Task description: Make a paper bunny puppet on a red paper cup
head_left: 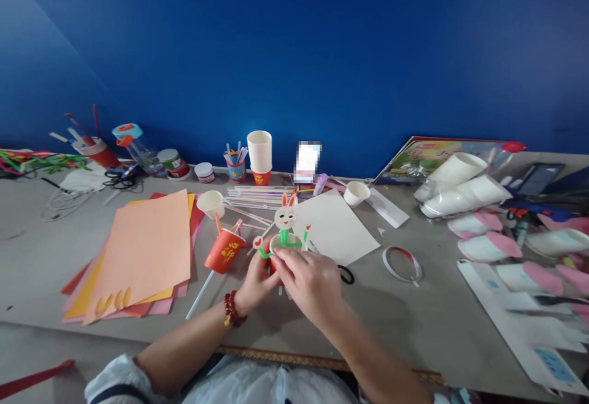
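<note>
A paper cup (289,242) stands upright between my hands, near the table's front. Rising from it is a white paper rabbit head (286,217) with orange ears, on green straws; green bent straw arms (265,253) reach out to both sides with small paper hands at their ends. My left hand (258,281) is wrapped round the cup's left side. The fingers of my right hand (315,278) are pressed together at its near rim; their tips are partly hidden. Just left, a red paper cup (224,251) leans tilted with straws in it.
Coloured paper sheets (145,251) lie at the left, a white sheet (338,226) behind my hands. A tape roll (402,264) and black scissor handle (346,274) are at the right. Stacked cups (260,151), a phone (307,162) and loose straws (262,195) line the back.
</note>
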Tool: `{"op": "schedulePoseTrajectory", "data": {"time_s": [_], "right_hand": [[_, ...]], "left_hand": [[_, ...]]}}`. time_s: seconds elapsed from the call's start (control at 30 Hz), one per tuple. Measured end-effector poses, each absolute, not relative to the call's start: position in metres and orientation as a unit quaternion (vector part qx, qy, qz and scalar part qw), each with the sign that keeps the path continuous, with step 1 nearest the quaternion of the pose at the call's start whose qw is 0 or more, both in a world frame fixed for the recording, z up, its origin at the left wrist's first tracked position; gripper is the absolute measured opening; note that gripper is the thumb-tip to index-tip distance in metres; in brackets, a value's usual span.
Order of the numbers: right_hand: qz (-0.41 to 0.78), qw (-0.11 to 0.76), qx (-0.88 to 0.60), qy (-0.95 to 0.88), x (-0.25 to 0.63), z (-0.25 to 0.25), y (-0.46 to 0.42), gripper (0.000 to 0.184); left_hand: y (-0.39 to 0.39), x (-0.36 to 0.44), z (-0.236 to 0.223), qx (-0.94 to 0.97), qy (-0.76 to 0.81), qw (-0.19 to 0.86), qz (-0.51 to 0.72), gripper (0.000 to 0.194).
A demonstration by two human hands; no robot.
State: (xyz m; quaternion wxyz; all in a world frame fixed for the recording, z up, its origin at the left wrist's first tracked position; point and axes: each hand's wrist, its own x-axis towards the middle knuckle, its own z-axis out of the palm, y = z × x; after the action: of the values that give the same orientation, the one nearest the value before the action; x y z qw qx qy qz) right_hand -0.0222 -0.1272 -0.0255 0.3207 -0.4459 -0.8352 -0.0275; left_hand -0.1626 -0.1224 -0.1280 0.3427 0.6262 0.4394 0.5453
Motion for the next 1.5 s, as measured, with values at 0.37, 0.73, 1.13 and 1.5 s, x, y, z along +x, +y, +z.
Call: {"op": "schedulePoseTrajectory", "data": {"time_s": [0.37,0.73,1.13,1.5], "right_hand": [[0.054,0.350,-0.400,-0.845,-0.007,-0.016,-0.120,0.017],[0.074,0.333,-0.375,-0.862,-0.015,-0.008,-0.127,0.012],[0.114,0.370,-0.392,-0.835,-0.020,-0.013,-0.138,0.010],[0.130,0.386,-0.389,-0.826,-0.022,-0.020,-0.129,0.010]], "left_hand": [[-0.124,-0.169,-0.107,0.649,0.411,0.377,0.518,0.060],[-0.127,-0.171,-0.110,0.708,0.407,0.248,0.521,0.069],[-0.125,-0.174,-0.105,0.713,0.390,0.169,0.558,0.062],[-0.123,-0.173,-0.091,0.716,0.433,0.127,0.532,0.058]]}}
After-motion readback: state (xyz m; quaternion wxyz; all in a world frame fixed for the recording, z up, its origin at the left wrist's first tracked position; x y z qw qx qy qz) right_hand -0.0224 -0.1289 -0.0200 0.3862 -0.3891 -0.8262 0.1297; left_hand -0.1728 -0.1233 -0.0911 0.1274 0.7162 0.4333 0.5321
